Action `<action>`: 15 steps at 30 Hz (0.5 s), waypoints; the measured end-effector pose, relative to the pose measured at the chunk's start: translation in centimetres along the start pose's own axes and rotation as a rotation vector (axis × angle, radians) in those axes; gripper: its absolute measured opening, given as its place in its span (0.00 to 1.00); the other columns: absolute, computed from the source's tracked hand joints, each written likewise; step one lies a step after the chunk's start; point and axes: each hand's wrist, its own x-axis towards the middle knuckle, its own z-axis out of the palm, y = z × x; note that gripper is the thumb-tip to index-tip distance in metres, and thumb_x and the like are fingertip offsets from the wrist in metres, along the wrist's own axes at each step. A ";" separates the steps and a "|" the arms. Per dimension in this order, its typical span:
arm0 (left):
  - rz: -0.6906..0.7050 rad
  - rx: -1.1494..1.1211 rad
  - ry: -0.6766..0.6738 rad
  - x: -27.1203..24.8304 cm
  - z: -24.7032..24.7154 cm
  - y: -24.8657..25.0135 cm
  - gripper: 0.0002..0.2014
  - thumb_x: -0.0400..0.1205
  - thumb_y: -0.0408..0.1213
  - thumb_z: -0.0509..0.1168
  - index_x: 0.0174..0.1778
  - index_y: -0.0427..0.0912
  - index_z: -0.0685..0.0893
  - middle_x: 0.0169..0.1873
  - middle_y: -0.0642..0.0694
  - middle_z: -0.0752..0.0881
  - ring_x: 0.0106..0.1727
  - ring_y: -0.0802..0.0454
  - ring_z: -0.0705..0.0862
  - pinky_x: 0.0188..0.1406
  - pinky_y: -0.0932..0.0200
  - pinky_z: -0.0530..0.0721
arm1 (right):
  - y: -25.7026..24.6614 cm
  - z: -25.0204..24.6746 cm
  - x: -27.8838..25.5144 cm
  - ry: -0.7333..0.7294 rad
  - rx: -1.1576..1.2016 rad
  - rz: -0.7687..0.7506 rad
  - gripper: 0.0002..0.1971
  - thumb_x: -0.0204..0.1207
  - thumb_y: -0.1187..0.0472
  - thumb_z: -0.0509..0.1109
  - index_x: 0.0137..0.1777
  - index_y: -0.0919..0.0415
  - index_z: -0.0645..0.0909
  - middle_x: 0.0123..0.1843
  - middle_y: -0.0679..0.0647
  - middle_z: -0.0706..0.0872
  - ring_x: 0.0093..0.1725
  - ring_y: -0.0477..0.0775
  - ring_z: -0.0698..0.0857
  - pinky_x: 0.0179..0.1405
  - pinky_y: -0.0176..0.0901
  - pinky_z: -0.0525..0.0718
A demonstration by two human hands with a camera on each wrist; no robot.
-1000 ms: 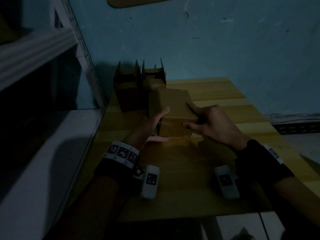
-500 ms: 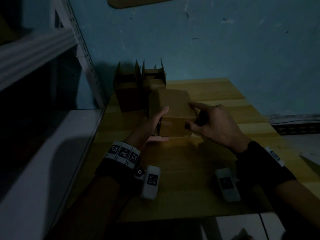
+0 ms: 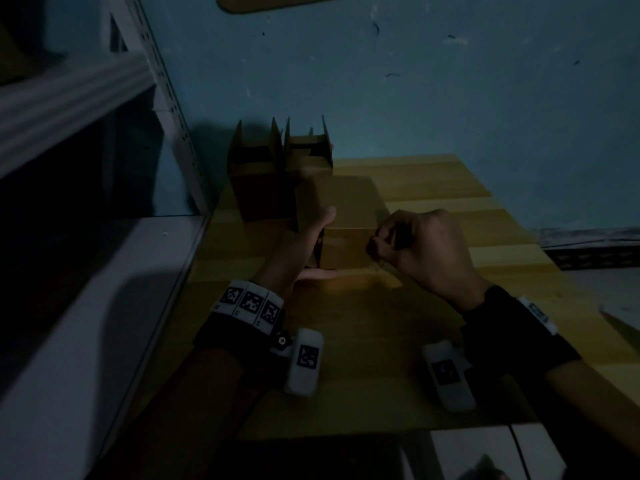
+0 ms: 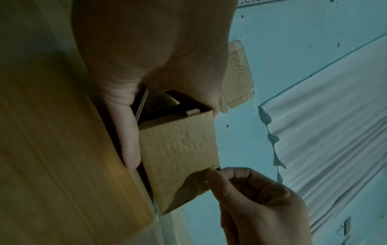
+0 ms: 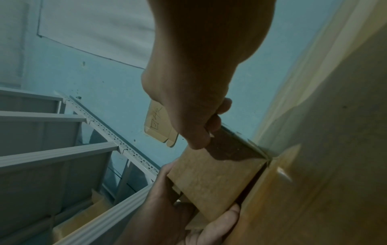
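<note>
A small brown cardboard box (image 3: pixel 346 209) lies on the wooden table (image 3: pixel 381 323), its open end facing left. My left hand (image 3: pixel 323 242) grips that open end, with the thumb on top and a finger (image 4: pixel 130 140) along the bottom edge. My right hand (image 3: pixel 381 239) has its fingers curled at the box's near right corner. In the left wrist view its thumb and forefinger (image 4: pixel 211 172) pinch that corner of the box (image 4: pixel 180 149). The right wrist view shows the box (image 5: pixel 211 180) between both hands.
Two open cardboard boxes (image 3: pixel 256 174) (image 3: pixel 308 150) stand upright behind, against the blue wall. A grey metal shelf rack (image 3: pixel 166 109) and a white ledge (image 3: pixel 86 306) run along the left. A cardboard piece (image 4: pixel 238 71) is taped to the wall.
My right hand has drawn its spread fingers off the box's right side and curled them at the near corner. The left hand and the box have stayed put.
</note>
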 end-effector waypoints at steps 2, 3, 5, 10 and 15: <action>-0.013 -0.028 0.007 0.2 -0.1 0.1 0.37 0.76 0.53 0.73 0.78 0.46 0.68 0.51 0.50 0.73 0.49 0.45 0.78 0.44 0.44 0.91 | 0.1 0.1 -0.1 -0.002 0.040 0.003 0.06 0.74 0.53 0.81 0.41 0.52 0.88 0.33 0.44 0.90 0.29 0.42 0.86 0.30 0.44 0.86; -0.010 -0.033 0.002 0.2 -0.2 0.1 0.37 0.76 0.53 0.73 0.79 0.46 0.68 0.52 0.48 0.73 0.47 0.46 0.78 0.46 0.43 0.91 | 0.1 0.2 -0.1 0.000 0.074 0.013 0.06 0.73 0.54 0.81 0.40 0.51 0.87 0.33 0.44 0.89 0.29 0.41 0.86 0.30 0.43 0.86; -0.004 -0.038 -0.017 0.1 -0.3 0.0 0.38 0.76 0.53 0.73 0.80 0.46 0.68 0.61 0.46 0.73 0.48 0.47 0.78 0.44 0.42 0.91 | 0.2 0.2 -0.3 -0.003 0.129 0.026 0.06 0.74 0.55 0.82 0.40 0.51 0.87 0.32 0.43 0.89 0.30 0.39 0.86 0.30 0.38 0.84; 0.035 -0.015 -0.063 0.1 -0.6 -0.1 0.36 0.80 0.41 0.71 0.83 0.46 0.64 0.78 0.47 0.65 0.47 0.52 0.75 0.29 0.53 0.89 | 0.4 -0.3 -0.4 -0.019 0.260 0.077 0.08 0.74 0.58 0.82 0.38 0.52 0.86 0.32 0.43 0.88 0.30 0.43 0.86 0.31 0.37 0.83; -0.003 -0.067 -0.045 0.1 -0.5 0.1 0.40 0.75 0.50 0.75 0.81 0.49 0.66 0.78 0.43 0.66 0.56 0.42 0.78 0.33 0.47 0.90 | 0.3 -0.4 -0.4 -0.026 0.387 0.168 0.10 0.73 0.59 0.83 0.36 0.52 0.85 0.30 0.47 0.87 0.28 0.49 0.84 0.29 0.45 0.83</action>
